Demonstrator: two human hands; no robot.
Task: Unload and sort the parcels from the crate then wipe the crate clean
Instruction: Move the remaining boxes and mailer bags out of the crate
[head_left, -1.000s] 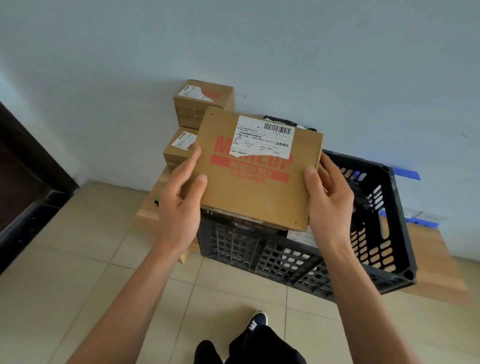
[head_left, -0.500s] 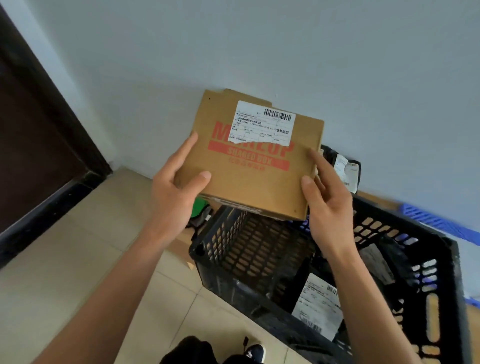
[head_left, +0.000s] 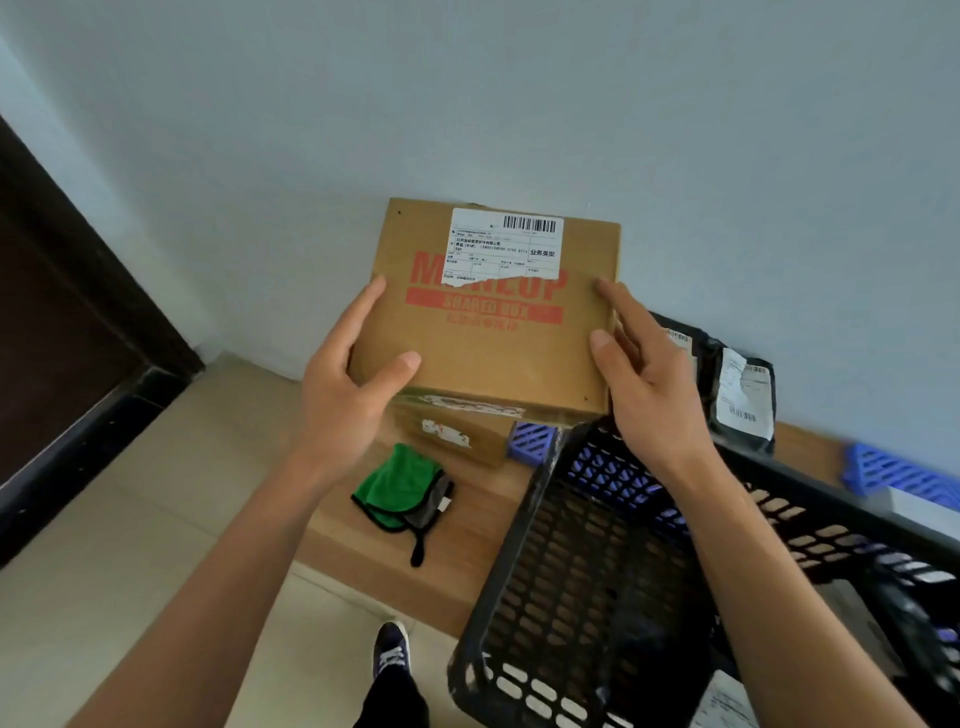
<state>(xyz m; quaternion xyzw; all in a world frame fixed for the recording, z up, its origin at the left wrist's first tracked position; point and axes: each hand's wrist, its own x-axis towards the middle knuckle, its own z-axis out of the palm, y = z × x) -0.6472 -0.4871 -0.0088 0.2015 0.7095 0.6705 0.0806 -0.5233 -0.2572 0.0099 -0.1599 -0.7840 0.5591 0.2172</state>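
I hold a flat brown cardboard box (head_left: 493, 353) with red print and a white shipping label between both hands. My left hand (head_left: 348, 395) grips its left edge, thumb on top. My right hand (head_left: 649, 384) grips its right edge. The box sits directly over another cardboard box (head_left: 457, 431) by the wall; I cannot tell whether they touch. The black slatted crate (head_left: 519, 571) stands at the lower right on a low wooden platform (head_left: 467, 525), with a labelled parcel (head_left: 727, 701) partly visible inside. A green cloth (head_left: 400, 488) lies on the platform left of the crate.
Black poly-bag parcels (head_left: 743, 400) with white labels lean against the wall behind the crate. Blue plastic pieces (head_left: 535, 441) (head_left: 904, 473) lie near the wall. A dark door (head_left: 62, 338) is at the left. My shoe (head_left: 392, 649) stands on the tiled floor.
I have carried the box left and down, away from the crate, to just above the box by the wall. The view has shifted, showing the green cloth.
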